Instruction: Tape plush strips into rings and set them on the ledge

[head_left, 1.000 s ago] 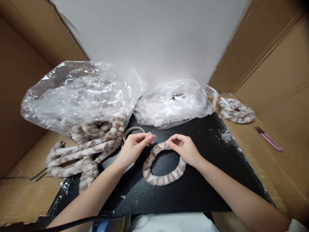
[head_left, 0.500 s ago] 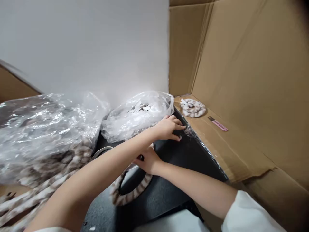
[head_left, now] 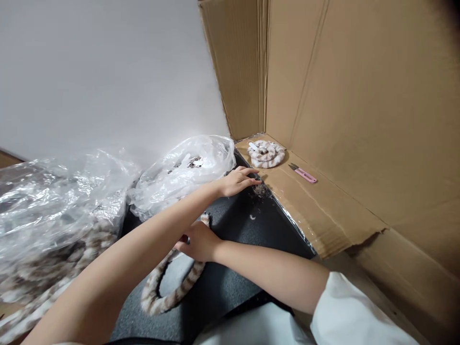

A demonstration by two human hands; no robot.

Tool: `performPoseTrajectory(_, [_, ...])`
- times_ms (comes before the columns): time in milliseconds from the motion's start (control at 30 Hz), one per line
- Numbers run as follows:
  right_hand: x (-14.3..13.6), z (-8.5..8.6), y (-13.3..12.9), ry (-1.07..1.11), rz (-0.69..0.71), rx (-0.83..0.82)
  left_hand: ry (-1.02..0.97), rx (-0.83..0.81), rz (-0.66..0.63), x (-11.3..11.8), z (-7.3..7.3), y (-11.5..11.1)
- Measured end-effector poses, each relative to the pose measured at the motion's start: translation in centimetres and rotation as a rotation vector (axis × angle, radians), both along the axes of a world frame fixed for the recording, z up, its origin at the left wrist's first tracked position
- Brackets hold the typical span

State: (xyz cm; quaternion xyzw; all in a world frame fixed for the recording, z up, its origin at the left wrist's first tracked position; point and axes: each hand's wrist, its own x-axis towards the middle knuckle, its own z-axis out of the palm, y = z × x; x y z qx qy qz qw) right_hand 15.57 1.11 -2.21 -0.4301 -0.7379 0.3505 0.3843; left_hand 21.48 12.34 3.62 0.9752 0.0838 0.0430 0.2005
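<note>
My left arm crosses over my right one. My left hand [head_left: 240, 182] is open, fingers stretched out beside a small heap of loose fluff [head_left: 261, 190] at the edge of the black work surface [head_left: 237, 230]. A tiny pale tuft [head_left: 252, 217] lies on the black surface below that hand. Under my left forearm, my right hand [head_left: 199, 241] is closed on a fluffy brown-and-white striped cord [head_left: 172, 298], which curves in a loop on the surface. My left forearm hides part of the loop and some right fingertips.
A coiled fluffy cord [head_left: 266, 154] with a white tag and pink thread snips [head_left: 303, 173] lie on the cardboard [head_left: 305, 211] at right. At left are a clear plastic bag [head_left: 64, 191] over more striped cords [head_left: 53, 268] and a second bag [head_left: 183, 167]. Cardboard walls [head_left: 359, 96] rise at right.
The view has turned right. My left hand has lifted away from the pale tuft, which now shows on the black surface. My right hand keeps hold of the striped cord.
</note>
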Motion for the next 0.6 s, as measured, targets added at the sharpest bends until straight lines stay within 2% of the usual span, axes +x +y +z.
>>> performPoseTrajectory(133, [0.1,0.2,0.0,-0.021,0.001,-0.007,-0.041,-0.034,0.034,-0.1,-0.1,0.2])
performPoseTrajectory(267, [0.0,0.0,0.1,-0.024,0.014,-0.028,-0.121,-0.008,0.040,-1.3,0.8,-1.5])
performPoseTrajectory(300, [0.0,-0.2,0.1,-0.026,0.017,-0.038,-0.134,0.020,-0.005,-1.9,1.0,-2.2])
performPoseTrajectory(400, [-0.4,-0.5,0.2,-0.036,0.024,-0.079,-0.014,0.055,-0.356,-4.3,1.2,-4.0])
performPoseTrajectory(467, [-0.6,-0.6,0.2,-0.038,0.048,-0.090,0.063,0.061,-0.507,-5.6,0.8,-4.3])
performPoseTrajectory(533, [-0.7,-0.7,0.1,-0.034,0.081,-0.079,0.080,0.103,-0.507,-6.1,-0.1,-3.8])
performPoseTrajectory(600, [-0.6,-0.6,0.0,-0.028,0.101,-0.060,0.065,0.160,-0.424,-5.9,-1.0,-3.0])
